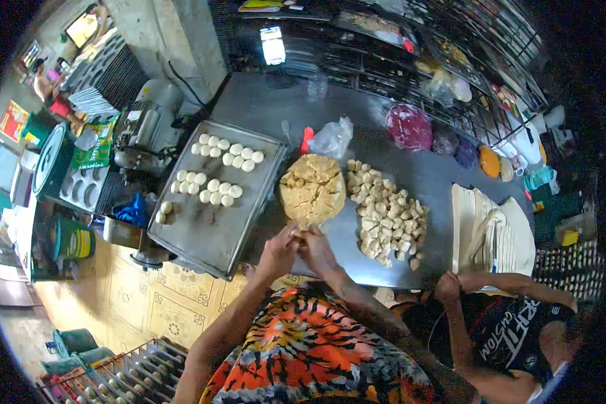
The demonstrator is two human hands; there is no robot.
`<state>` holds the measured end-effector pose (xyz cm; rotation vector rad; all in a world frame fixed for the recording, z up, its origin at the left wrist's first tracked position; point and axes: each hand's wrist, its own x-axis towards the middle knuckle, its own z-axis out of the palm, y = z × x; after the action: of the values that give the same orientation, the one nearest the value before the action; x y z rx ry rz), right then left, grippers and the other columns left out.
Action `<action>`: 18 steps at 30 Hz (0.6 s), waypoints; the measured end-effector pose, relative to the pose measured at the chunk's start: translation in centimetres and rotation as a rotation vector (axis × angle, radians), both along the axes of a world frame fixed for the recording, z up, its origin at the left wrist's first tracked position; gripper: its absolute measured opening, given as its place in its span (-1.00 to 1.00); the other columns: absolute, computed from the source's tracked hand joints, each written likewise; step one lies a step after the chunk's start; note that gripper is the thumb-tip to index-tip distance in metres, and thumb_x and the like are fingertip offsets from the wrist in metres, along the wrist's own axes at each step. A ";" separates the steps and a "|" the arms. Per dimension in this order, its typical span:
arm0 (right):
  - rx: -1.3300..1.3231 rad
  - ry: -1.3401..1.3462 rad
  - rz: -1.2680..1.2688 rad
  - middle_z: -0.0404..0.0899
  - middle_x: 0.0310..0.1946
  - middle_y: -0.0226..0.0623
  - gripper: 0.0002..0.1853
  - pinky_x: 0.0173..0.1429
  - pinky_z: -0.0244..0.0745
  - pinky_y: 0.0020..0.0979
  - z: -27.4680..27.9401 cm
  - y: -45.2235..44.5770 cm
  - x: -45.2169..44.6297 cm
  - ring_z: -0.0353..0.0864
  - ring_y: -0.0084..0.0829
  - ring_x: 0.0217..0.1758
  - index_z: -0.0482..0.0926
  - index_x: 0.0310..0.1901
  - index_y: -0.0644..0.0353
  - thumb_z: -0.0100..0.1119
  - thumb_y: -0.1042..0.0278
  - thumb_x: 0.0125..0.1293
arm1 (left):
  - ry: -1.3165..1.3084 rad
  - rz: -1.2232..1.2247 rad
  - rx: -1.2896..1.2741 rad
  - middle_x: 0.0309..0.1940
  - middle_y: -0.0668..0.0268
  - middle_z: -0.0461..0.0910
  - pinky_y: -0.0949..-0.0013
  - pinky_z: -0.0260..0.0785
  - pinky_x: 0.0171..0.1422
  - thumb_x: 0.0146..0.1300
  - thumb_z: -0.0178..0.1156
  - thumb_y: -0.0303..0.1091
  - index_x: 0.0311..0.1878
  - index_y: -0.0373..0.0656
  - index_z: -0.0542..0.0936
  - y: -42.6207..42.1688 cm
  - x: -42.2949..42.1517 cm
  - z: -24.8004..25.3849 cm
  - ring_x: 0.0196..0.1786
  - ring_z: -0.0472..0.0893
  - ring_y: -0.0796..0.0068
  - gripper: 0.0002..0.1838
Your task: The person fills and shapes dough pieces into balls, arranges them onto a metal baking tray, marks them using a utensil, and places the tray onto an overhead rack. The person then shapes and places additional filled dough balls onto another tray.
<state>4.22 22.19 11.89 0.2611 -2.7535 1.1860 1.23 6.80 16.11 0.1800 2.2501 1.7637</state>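
My left hand (281, 251) and my right hand (314, 250) meet at the table's front edge, fingers pinched together on what looks like a small piece of dough, mostly hidden by the fingers. Just beyond them lies a large round, cracked mass of tan dough (312, 189). To its right is a pile of small pale dough pieces (388, 215). On the left, a metal tray (215, 244) holds rows of round, smooth dough balls (216, 185), with two more balls near its left edge.
Behind the dough lie a clear plastic bag (332, 139) and a red object (307, 139). Wrapped coloured bundles (409, 126) line the back right. A pale cloth (488, 232) rests at the right, near a co-worker's hands (449, 286). A machine (153, 111) stands behind the tray.
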 end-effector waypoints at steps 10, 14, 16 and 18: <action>-0.492 -0.383 0.110 0.70 -0.08 -0.26 -0.64 -0.14 0.59 -0.53 -1.0 -13.5 -7.0 0.64 -0.47 -0.24 0.59 0.21 0.26 0.14 0.61 0.40 | -0.256 0.249 0.427 -0.14 0.20 0.76 0.49 0.52 0.00 0.29 0.31 -0.55 0.07 -0.37 0.69 -16.8 -2.9 -3.7 -0.17 0.67 0.50 -0.71; -0.624 -0.319 0.183 0.69 -0.04 -0.29 -0.61 -0.17 0.59 -0.56 2.0 -17.7 -8.0 0.66 -0.51 -0.24 0.57 0.26 0.26 0.16 0.59 0.41 | -0.080 0.323 -0.012 -0.10 0.20 0.77 0.47 0.53 -0.02 0.27 0.30 -0.55 0.06 -0.35 0.69 -23.8 -5.7 0.0 -0.15 0.68 0.50 -0.71; -0.729 -0.508 0.131 0.71 -0.03 -0.30 -0.59 -0.17 0.59 -0.50 2.6 -16.7 -7.9 0.65 -0.51 -0.27 0.55 0.28 0.24 0.18 0.56 0.41 | 0.257 0.339 -0.196 0.05 0.19 0.74 0.44 0.52 0.04 0.36 0.21 -0.50 0.07 -0.30 0.71 -27.1 -8.7 1.4 -0.03 0.69 0.43 -0.74; -0.838 -0.695 0.063 0.72 -0.01 -0.30 -0.56 -0.17 0.60 -0.44 2.5 -15.6 -6.9 0.64 -0.51 -0.30 0.53 0.31 0.22 0.21 0.52 0.41 | 0.592 0.289 -0.177 0.14 0.16 0.70 0.36 0.52 0.15 0.34 0.19 -0.54 0.08 -0.29 0.70 -30.2 -11.2 -2.9 0.10 0.68 0.26 -0.72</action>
<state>-2.66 6.62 14.40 -0.2033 -2.3678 2.6917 -9.98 -23.37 13.21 0.4038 2.9665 1.8071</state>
